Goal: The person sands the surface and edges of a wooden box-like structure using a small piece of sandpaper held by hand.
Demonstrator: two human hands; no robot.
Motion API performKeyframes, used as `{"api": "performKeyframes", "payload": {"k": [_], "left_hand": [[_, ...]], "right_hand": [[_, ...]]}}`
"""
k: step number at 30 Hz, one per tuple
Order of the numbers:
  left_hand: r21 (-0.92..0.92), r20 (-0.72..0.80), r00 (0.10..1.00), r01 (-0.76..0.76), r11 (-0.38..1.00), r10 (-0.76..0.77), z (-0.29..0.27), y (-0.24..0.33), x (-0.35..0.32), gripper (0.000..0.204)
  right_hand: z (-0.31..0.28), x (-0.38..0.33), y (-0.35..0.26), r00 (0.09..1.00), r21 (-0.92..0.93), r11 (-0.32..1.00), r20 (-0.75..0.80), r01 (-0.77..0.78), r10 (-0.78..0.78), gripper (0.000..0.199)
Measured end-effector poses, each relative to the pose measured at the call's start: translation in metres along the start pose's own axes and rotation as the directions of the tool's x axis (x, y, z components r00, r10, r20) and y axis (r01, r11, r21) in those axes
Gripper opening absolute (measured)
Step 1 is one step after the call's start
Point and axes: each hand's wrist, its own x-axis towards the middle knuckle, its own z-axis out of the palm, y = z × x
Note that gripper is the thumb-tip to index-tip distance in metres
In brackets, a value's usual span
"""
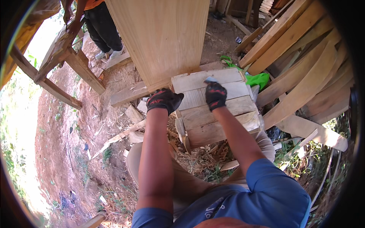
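Note:
In front of my knees stands a low wooden box [218,110] with a top of pale slats. My left hand [163,100], in a black glove with red marks, is closed at its left edge, thumb toward the slats; its fingertips are partly hidden. My right hand [216,95], gloved alike, is closed over the middle of the top. From its far side sticks a small pale, flat piece [211,79], whose kind I cannot make out. A wide, smooth wooden board [163,41] rises just beyond the box.
Planks and curved boards [304,87] lean on the right, near a green plastic bag [257,80]. On the left stands a wooden trestle [64,64]; a person in dark trousers [100,28] stands beyond it. Offcuts [133,114] and shavings litter the dirt ground.

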Motion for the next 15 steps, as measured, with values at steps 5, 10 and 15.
{"api": "performKeyframes", "payload": {"k": [5, 10, 15], "left_hand": [[0.015, -0.004, 1.000, 0.014, 1.000, -0.014, 0.004, -0.008, 0.002, 0.071], [0.003, -0.007, 1.000, 0.007, 1.000, -0.007, 0.000, -0.016, 0.008, 0.071], [-0.020, -0.030, 0.999, -0.046, 0.999, 0.045, 0.004, -0.010, 0.008, 0.070]], "right_hand": [[0.005, 0.027, 0.054, 0.986, 0.041, 0.985, 0.041, -0.165, 0.163, 0.021], [-0.014, 0.014, 0.039, 0.945, 0.050, 0.947, 0.064, 0.319, -0.321, 0.024], [-0.026, 0.030, 0.094, 0.972, -0.142, 0.982, -0.182, 0.123, -0.148, 0.031]]}}
